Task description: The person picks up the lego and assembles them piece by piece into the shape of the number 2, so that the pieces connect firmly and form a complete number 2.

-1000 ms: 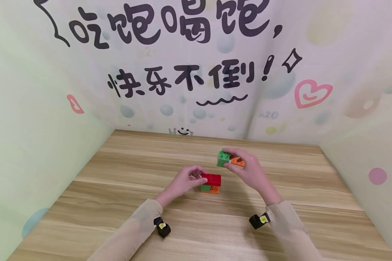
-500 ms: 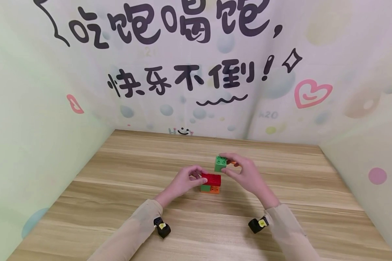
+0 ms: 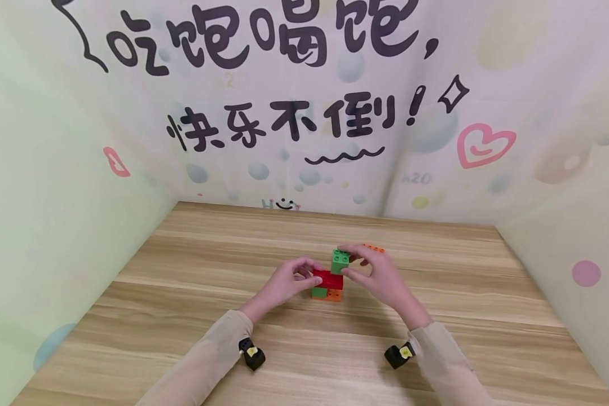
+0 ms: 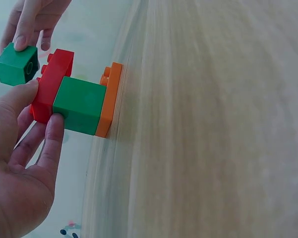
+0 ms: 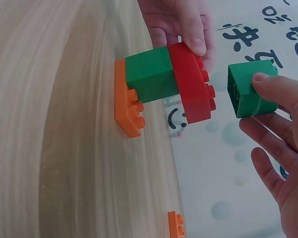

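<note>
On the table stands a small stack: an orange brick [image 5: 125, 106] at the bottom, a green brick [image 4: 79, 105] on its left part, and a red brick [image 5: 191, 84] on top, jutting to the right. My left hand [image 3: 289, 280] pinches the red brick at its left end. In my right hand [image 3: 380, 276] a second green brick [image 5: 250, 87] is held between thumb and fingers. This brick hovers just above the red brick's right end, its hollow underside facing the studs with a gap between them, as the right wrist view shows.
Another orange brick [image 3: 374, 247] lies on the wooden table [image 3: 223, 237] behind my right hand, partly hidden by it. A printed cloth wall [image 3: 264, 169] rises at the table's back edge. Black cameras [image 3: 254, 357] sit on both wrists.
My right hand has brought the green brick down and slightly left, from behind the stack to just over the red brick. My left hand and the stack have stayed in place.
</note>
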{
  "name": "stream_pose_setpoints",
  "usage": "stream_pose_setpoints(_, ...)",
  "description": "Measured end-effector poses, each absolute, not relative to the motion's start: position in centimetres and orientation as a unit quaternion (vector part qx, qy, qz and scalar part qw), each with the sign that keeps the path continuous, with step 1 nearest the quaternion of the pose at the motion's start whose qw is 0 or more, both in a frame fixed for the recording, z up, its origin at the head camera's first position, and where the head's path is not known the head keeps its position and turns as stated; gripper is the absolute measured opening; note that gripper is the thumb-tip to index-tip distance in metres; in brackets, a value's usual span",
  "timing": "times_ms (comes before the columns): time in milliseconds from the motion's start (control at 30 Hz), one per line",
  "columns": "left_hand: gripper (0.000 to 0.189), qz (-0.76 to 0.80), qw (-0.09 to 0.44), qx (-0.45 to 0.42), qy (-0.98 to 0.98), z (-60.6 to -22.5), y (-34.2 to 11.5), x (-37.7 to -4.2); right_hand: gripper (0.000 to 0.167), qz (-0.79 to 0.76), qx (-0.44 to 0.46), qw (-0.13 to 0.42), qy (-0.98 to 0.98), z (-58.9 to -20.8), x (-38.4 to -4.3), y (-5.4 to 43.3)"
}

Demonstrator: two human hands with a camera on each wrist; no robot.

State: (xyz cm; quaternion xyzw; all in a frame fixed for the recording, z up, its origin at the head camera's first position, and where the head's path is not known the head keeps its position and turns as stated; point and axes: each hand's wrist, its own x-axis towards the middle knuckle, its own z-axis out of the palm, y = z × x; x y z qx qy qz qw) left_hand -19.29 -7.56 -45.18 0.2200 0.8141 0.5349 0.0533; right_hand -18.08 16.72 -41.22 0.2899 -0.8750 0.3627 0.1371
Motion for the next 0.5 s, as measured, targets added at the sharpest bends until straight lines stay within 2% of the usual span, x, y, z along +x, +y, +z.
stream_pose_setpoints(500,0.025,0.533,0.051,0.216,0.817,-44.79,-7.47,-19.08,0.046,0.368,0.28,0.109,-0.88,-41.96,-17.67,16.55)
